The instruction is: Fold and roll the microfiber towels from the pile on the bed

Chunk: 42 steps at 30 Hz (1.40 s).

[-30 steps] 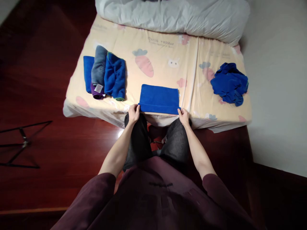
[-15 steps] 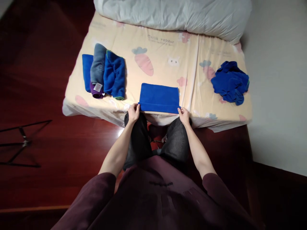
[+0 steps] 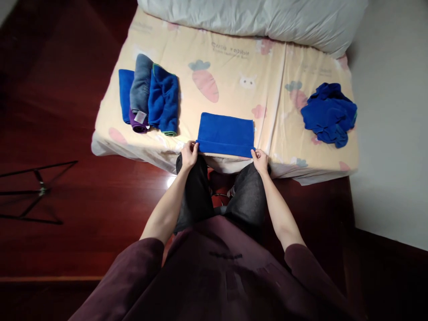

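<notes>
A blue towel [image 3: 226, 129] lies flat as a rectangle at the bed's front edge, with a narrow strip turned over along its near side. My left hand [image 3: 189, 153] pinches the left end of that strip. At the opposite end, my right hand [image 3: 260, 160] holds the strip's right corner between thumb and fingers. To the left lie rolled towels: a blue one [image 3: 125, 96], a grey one [image 3: 141, 82] over a purple one [image 3: 138, 127], and a blue one with green edging [image 3: 163, 100]. A crumpled blue towel heap [image 3: 329, 114] sits at the right.
The bed [image 3: 230, 71] has a cream sheet with carrot prints. A white quilt [image 3: 254, 18] lies along its far side. A wall [image 3: 391, 133] stands at the right, and black tripod legs [image 3: 36, 191] rest on the red-brown floor [image 3: 100, 214] at left.
The view has shifted slightly, so the bed and towels appear a little farther right. Both hands keep their hold on the folded strip, which looks much the same.
</notes>
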Motion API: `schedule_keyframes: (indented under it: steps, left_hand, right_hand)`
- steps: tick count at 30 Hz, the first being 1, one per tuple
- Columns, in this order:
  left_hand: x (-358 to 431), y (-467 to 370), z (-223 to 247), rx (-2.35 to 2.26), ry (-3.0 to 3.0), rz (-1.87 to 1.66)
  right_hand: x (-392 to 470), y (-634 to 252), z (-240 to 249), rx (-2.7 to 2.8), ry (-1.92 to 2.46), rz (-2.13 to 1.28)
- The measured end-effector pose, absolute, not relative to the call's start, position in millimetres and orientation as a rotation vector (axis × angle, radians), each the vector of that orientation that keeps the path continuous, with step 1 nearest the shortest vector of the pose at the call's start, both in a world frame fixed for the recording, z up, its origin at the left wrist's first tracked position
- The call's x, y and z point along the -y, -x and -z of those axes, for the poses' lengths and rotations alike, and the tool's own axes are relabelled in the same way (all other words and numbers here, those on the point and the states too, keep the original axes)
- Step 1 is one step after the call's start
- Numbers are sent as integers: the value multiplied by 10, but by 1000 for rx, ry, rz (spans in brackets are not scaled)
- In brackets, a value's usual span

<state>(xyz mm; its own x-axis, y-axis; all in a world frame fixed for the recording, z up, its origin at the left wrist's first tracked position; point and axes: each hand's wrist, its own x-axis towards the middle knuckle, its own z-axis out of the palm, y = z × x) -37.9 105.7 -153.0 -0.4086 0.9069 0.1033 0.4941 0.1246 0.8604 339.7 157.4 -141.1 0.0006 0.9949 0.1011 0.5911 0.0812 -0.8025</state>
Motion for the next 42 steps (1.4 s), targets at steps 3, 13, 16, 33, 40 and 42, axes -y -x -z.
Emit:
schedule_keyframes:
  steps: [3, 13, 16, 33, 40, 42]
  left_hand:
    - [-1001, 374, 1525, -1994, -1376, -1213]
    - [-897, 340, 1320, -1785, -1785, -1050]
    - [-975, 319, 1299, -1769, -1745, -958]
    - [-1025, 295, 1412, -1808, -1728, -981]
    - [-1026, 288, 1455, -1860, -1638, -1177]
    - [-1018, 293, 1468, -1861, -1629, -1220]
  right_hand:
    - [-1552, -3403, 1420, 1693, 1591, -745]
    - [-1434, -3339, 1250, 1935, 1404, -457]
    - [-1458, -3312, 1248, 2024, 1366, -531]
    - [-1520, -3311, 1326, 1944, 1378, -586]
    - [-1512, -3325, 1368, 1864, 1364, -519]
    - [-1501, -3320, 1348, 1855, 1378, -530]
